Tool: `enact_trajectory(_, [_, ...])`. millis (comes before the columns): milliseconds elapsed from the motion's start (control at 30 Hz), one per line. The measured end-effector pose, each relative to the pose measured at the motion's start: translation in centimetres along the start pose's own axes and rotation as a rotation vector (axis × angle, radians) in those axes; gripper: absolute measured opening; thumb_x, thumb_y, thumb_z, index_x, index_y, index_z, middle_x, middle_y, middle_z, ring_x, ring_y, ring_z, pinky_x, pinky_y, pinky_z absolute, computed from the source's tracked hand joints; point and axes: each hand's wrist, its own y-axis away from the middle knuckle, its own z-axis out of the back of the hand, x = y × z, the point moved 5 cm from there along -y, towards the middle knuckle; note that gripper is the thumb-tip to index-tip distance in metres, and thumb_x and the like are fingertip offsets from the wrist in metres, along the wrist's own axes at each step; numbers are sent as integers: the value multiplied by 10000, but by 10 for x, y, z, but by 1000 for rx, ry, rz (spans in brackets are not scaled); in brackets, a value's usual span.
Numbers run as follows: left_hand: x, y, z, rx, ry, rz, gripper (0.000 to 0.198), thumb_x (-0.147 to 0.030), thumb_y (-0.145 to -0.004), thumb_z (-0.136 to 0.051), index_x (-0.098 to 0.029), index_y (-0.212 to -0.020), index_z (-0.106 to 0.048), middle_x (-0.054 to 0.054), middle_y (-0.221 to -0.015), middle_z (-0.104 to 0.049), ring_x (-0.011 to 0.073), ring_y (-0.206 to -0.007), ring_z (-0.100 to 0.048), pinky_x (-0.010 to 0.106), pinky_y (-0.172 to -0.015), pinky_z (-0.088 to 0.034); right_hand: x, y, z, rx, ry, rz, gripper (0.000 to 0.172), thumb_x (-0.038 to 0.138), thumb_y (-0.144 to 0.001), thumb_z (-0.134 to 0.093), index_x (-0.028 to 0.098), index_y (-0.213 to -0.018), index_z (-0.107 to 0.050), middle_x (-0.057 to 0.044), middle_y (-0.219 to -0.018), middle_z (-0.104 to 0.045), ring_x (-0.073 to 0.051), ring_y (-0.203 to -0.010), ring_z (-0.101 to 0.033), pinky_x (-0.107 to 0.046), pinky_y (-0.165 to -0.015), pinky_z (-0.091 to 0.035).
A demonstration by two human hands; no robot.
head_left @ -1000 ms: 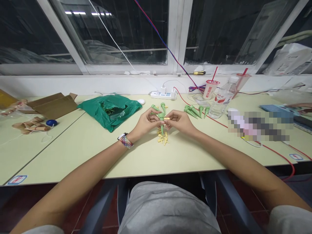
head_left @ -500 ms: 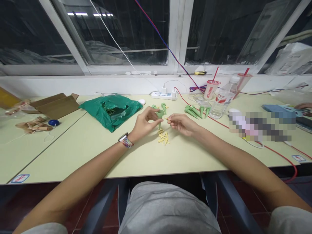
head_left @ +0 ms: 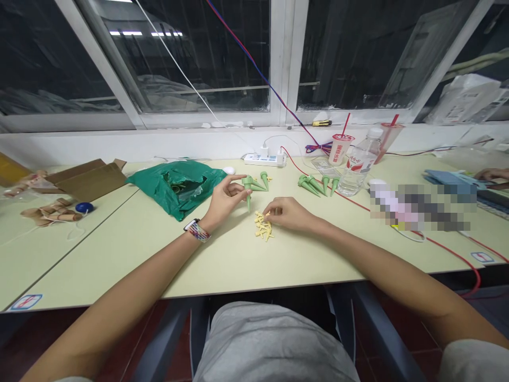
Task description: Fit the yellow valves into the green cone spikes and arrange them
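Observation:
My left hand pinches a green plastic watering spike, its point downward, above the table. On the table to its right lies a loose pile of small yellow plastic valve pieces. My right hand is at the upper right of that pile, thumb and fingers drawn together at the pieces. Whatever is between those fingertips is hidden. Behind the left hand, more green spikes lie with a few yellow bits. Another group of green spikes rests farther right.
A green plastic bag lies left, beside an open cardboard box and wooden toy pieces. A power strip stands against the wall. At right are a water bottle, a paper cup and a red cable.
My right hand has moved down from beside the held spike to the yellow pile. My left hand has shifted slightly left and away from it, still holding the spike.

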Motion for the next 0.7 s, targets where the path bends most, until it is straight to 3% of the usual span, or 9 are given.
enact_trajectory(133, [-2, 5, -11, 98, 29, 35, 590, -386, -809, -862, -178, -1318, -648, 37, -846, -744, 207, -822, -755, 334, -790, -609, -5, -4, 12, -148, 15, -5, 196, 330, -909, -700, 193, -1013, -794, -39, -894, -724, -139, -716, -593, -285, -713, -467])
enact_trajectory(200, [-1, 8, -17, 139, 74, 64, 596, -371, -793, -877, -198, -1300, -618, 24, -831, -743, 199, -805, -754, 317, -763, -605, -9, -6, 20, -203, -111, -39, 229, 356, -913, -678, 186, -1038, -767, -33, -874, -709, -135, -670, -584, -282, -656, -477])
enact_trajectory(367, [0, 14, -30, 236, 77, 87, 421, -385, -773, -896, -202, -1043, -629, 32, -843, -756, 195, -795, -750, 299, -722, -594, -4, -9, 23, -102, -610, -55, 650, 452, -800, -799, 242, -1384, -605, -39, -1052, -694, -134, -660, -638, -260, -526, -527])
enact_trajectory(433, [-2, 17, -34, 282, 36, 64, 350, -399, -799, -876, -183, -991, -679, 61, -909, -766, 203, -837, -751, 314, -761, -600, -1, -9, 20, -87, -610, -26, 611, 462, -783, -828, 236, -1322, -648, -38, -1046, -688, -123, -653, -642, -245, -511, -526])
enact_trajectory(533, [-4, 19, -38, 320, 34, 67, 335, -420, -861, -821, -179, -1071, -721, 85, -973, -779, 224, -897, -760, 346, -815, -610, -3, -12, 21, -125, -570, -7, 475, 486, -782, -832, 195, -1136, -710, -30, -942, -692, -114, -613, -631, -239, -498, -518])
enact_trajectory(600, [-2, 19, -37, 314, 45, 85, 359, -428, -877, -805, -183, -1122, -711, 87, -967, -784, 237, -909, -765, 363, -832, -612, -11, -16, 33, -227, -599, -14, 507, 500, -745, -860, 191, -1112, -696, -15, -877, -693, -125, -612, -646, -260, -536, -554])
enact_trajectory(700, [3, 17, -34, 294, 30, 72, 347, -420, -903, -771, -187, -1147, -686, 88, -980, -781, 236, -914, -762, 368, -838, -604, -31, -19, 69, -472, -635, -12, 535, 529, -699, -889, 199, -1058, -669, 12, -766, -675, -153, -683, -682, -310, -670, -627])
